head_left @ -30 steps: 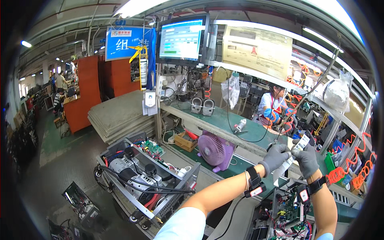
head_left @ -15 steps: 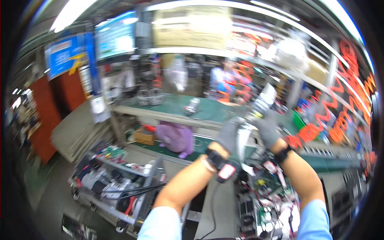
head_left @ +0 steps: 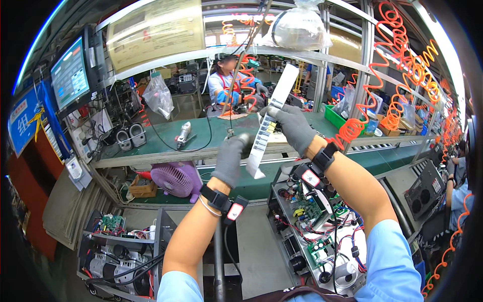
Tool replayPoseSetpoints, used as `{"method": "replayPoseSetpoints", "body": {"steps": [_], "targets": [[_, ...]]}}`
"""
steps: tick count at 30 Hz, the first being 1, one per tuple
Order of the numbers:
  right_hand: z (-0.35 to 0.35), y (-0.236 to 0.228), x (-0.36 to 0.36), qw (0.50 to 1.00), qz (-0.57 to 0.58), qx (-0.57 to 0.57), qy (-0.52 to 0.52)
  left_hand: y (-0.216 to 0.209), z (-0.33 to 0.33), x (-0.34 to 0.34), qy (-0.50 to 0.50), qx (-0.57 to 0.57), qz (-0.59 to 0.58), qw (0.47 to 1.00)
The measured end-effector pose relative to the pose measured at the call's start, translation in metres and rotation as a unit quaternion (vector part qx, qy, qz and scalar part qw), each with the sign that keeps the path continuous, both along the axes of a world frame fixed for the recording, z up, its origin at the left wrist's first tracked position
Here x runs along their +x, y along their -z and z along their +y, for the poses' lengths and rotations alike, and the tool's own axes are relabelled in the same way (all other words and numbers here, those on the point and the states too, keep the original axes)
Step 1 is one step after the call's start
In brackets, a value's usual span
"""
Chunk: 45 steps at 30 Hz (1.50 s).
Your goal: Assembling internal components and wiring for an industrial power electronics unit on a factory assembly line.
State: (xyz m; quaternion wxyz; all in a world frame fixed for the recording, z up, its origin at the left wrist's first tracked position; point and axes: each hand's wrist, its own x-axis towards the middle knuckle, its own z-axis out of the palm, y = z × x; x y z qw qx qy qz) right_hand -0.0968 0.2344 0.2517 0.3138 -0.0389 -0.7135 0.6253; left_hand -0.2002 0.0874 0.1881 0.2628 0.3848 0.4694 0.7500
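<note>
My right hand (head_left: 293, 127), in a grey glove, pinches a long white strip of printed labels (head_left: 285, 84) near its middle. The strip slants upward to the right, and its lower end curls above the workbench's front edge. Beside it, on the left, is my left hand (head_left: 229, 162), also gloved, with fingers drawn together. Whether anything small sits in those fingers is hidden. Below my right forearm stands an opened metal chassis (head_left: 322, 246) with green circuit boards, coloured wires and a white panel.
Behind my hands runs a green-topped workbench (head_left: 201, 132) carrying a metal hand tool (head_left: 184, 135). A purple fan (head_left: 173, 179) sits on its lower shelf. Another opened unit (head_left: 121, 261) stands lower left. Orange coiled hoses (head_left: 352, 130) hang at right. A co-worker (head_left: 234, 83) is across the bench.
The view has swung to the right and steadied. My left hand has moved away from my right hand and the strip, which my right hand still holds.
</note>
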Motion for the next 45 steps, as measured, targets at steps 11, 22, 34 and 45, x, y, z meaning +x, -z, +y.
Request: {"method": "replayPoseSetpoints", "body": {"steps": [11,22,34,45], "targets": [[0.037,0.002,-0.007,0.959,-0.184,0.212,-0.029,-0.044,0.082,-0.037,-0.057,-0.007,0.163,0.985],[0.069,-0.092,-0.092,0.983,0.046,0.171,0.045,-0.057,0.113,-0.066,-0.125,0.094,0.002,0.988],[0.079,-0.092,-0.108,0.991,0.072,0.099,0.053,-0.076,0.121,-0.07,-0.082,0.123,-0.033,0.988],[0.053,-0.104,0.007,0.924,-0.099,0.353,0.104,-0.053,0.117,-0.053,0.035,0.015,0.006,0.999]]}}
